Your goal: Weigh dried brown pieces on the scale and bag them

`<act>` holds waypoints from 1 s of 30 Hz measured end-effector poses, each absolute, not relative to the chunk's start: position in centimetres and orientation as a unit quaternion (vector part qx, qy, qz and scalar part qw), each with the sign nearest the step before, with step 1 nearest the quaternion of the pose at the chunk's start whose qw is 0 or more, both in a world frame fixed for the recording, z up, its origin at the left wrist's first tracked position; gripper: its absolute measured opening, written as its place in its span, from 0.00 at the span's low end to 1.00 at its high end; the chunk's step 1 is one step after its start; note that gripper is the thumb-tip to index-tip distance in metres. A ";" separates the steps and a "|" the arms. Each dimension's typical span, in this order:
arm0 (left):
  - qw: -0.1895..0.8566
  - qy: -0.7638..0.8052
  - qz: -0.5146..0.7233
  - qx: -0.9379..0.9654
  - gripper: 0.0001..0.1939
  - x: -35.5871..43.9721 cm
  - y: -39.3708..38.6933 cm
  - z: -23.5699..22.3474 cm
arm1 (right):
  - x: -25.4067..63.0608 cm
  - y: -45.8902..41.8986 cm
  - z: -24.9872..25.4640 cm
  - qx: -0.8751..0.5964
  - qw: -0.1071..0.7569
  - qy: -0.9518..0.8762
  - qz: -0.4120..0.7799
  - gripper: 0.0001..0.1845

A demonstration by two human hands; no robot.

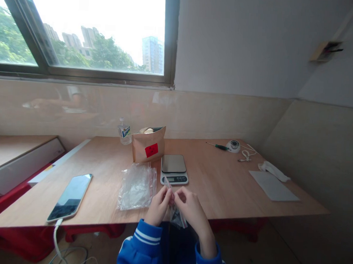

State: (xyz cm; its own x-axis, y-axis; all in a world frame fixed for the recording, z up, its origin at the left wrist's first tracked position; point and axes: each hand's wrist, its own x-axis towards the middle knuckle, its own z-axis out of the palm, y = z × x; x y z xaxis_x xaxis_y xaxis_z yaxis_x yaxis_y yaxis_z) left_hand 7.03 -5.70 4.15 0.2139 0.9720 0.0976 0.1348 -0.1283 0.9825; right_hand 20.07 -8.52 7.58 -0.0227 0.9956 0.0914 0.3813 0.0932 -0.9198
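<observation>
My left hand (pixel 160 205) and my right hand (pixel 192 208) meet at the table's near edge, both pinched on the top of a small clear plastic bag (pixel 176 215) that hangs between them. What is inside the bag I cannot make out. Just beyond my fingers stands a small digital kitchen scale (pixel 173 169) with a bare platform. A pile of clear plastic bags (pixel 138 186) lies left of my hands. Behind it stands an open brown paper pouch (pixel 148 146) with a red label.
A smartphone (pixel 70 196) on a white cable lies at the wooden table's (pixel 227 186) left front. A water bottle (pixel 124 131) stands at the back wall. A green screwdriver (pixel 218 146), a round white device (pixel 233 146), a white cord and a grey sheet (pixel 273 186) occupy the right side.
</observation>
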 end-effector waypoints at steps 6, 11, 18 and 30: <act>0.534 0.461 0.357 0.613 0.24 6.6 -5.7 3.9 | 20.9 -8.3 6.7 -0.501 0.436 -0.574 0.479 0.17; 0.521 0.439 0.360 0.638 0.21 6.8 -5.7 4.2 | 20.7 -8.0 6.0 -0.550 0.446 -0.550 0.442 0.13; 0.438 0.459 0.445 0.632 0.21 4.6 -5.2 4.4 | 21.0 -7.2 6.1 -0.630 0.557 -0.450 0.301 0.11; 0.589 0.397 0.509 0.486 0.28 5.1 -4.4 3.4 | 21.1 -9.1 9.2 -0.519 0.737 -0.338 0.271 0.16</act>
State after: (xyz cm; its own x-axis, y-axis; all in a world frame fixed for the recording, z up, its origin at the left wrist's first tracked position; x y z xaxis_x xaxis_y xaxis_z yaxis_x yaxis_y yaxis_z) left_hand 5.11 -4.42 3.37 0.1665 0.9857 0.0270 -0.2137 0.0094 0.9769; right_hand 21.10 -9.06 9.23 0.6244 0.7502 0.2175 -0.0488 0.3153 -0.9477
